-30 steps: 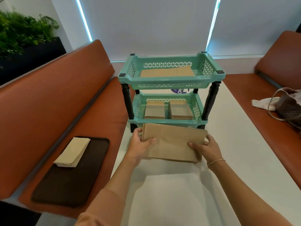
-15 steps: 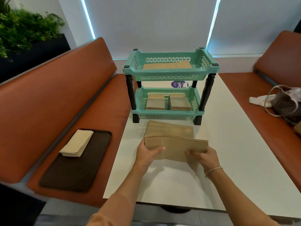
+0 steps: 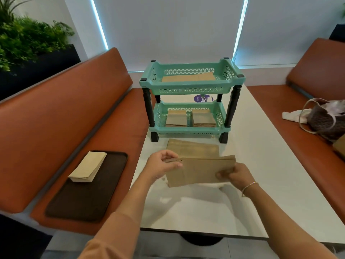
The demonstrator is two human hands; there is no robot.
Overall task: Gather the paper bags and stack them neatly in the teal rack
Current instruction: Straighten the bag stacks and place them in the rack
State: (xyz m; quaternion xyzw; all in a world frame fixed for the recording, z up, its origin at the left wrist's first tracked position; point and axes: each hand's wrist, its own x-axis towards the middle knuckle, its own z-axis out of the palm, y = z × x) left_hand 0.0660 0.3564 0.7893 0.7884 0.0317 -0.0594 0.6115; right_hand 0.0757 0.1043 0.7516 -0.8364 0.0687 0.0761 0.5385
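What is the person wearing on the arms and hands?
The left arm has a peach-orange sleeve from below the elbow up; the forearm is bare. The right wrist wears a thin beaded bracelet. Left hand and right hand wear no gloves; no rings are visible.

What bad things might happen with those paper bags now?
1. The bags are pinched only at the ends by the left hand and right hand, so some may slip out and fan apart.
2. More bags lie on the table and might get forgotten.
3. The rack already holds stacks, so new bags may sit crooked.
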